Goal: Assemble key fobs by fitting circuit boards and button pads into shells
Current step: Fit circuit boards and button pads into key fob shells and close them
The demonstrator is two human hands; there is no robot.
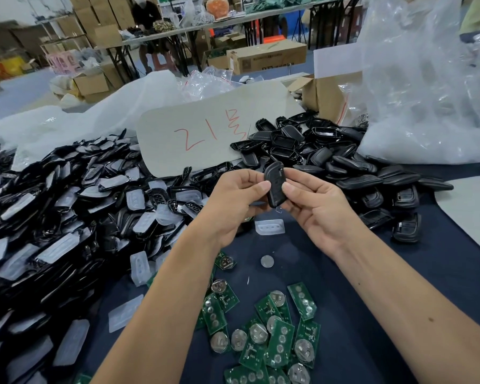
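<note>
A black key fob shell (274,182) stands upright between both hands above the dark blue table. My left hand (233,206) pinches its left edge with thumb and fingers. My right hand (316,206) grips its right edge, thumb pressed on the front. Several green circuit boards (277,328) with coin cells lie on the table below my forearms. A clear button pad (270,226) lies just under my hands. A large heap of black frames with clear pads (67,231) fills the left. A heap of black shells (330,151) lies behind my hands on the right.
A grey card with red writing (205,128) leans behind the heaps. A big clear plastic bag (427,92) stands at the right, with an open cardboard box (327,92) next to it. A loose coin cell (267,261) lies on the dark blue tablecloth (399,273). Tables, boxes and a seated person are far back.
</note>
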